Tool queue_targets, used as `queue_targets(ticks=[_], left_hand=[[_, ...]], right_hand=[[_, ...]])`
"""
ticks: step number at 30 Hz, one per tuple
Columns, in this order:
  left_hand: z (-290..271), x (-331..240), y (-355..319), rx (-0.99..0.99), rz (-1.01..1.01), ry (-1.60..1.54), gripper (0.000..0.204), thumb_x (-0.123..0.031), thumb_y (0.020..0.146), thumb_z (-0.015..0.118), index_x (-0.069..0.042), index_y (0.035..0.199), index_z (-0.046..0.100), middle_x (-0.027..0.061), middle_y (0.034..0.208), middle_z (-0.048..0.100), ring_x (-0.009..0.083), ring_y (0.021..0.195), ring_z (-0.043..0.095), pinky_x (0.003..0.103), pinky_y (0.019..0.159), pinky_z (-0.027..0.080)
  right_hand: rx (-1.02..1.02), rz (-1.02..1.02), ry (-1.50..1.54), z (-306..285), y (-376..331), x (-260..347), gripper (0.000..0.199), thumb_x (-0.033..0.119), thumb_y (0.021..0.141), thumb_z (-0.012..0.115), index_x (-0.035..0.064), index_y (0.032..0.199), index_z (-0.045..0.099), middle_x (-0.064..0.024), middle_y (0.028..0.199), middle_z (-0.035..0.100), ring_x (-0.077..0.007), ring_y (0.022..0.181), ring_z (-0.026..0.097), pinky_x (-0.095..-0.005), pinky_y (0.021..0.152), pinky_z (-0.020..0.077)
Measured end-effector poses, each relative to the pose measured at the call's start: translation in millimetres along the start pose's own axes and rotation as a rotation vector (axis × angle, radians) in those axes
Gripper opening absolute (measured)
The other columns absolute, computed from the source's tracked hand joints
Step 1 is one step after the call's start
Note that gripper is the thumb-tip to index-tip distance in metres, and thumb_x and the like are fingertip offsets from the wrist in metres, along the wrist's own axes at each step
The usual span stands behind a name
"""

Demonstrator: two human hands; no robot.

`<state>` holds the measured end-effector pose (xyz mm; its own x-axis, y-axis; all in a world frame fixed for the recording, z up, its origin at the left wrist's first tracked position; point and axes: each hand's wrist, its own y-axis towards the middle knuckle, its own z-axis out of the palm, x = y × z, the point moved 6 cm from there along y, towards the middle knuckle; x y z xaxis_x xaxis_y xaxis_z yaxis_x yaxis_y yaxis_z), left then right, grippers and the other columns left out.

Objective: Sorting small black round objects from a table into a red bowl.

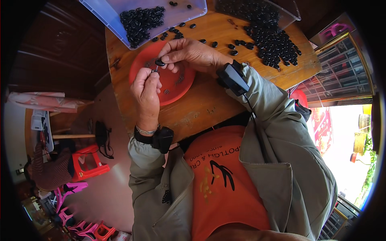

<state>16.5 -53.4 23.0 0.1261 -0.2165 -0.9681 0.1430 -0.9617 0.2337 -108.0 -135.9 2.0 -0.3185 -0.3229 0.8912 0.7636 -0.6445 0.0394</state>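
My right hand (191,54) is closed in a pinch on a glossy black oval piece (160,63), held above a round red plate (177,95). Just below it, my left hand (147,86) is closed too, thumb against fingers. A tiny dark and silvery piece (155,71) shows at the left fingertips, almost touching the black oval; its kind is too small to make out. Small grey bits (166,91) lie scattered in the plate, partly hidden by both hands.
On the wooden table (209,112), a pale blue tub (177,14) with black ovals stands at the far left. A clear box (287,14) lies far right, with a pile of black ovals (277,48) before it. A person (50,170) sits left near a red stool (89,162).
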Motion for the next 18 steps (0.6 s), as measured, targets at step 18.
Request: queue_targets(ticks=[18], left_hand=[[-0.1,-2.3,-1.7,-0.013,-0.004,0.008,0.017,-0.015,0.088,0.051,-0.005,0.074,0.050,-0.0022,0.063,0.047,0.0048,0.056,0.041,0.020,0.050,0.034]], right_hand=[[-0.016,-0.240,-0.340,23.1,-13.2,26.4,0.013,0.008,0.088,0.060,0.0023,0.100,0.063,0.0007,0.078,0.062,-0.0061,0.068,0.056,-0.0210,0.064,0.0485]])
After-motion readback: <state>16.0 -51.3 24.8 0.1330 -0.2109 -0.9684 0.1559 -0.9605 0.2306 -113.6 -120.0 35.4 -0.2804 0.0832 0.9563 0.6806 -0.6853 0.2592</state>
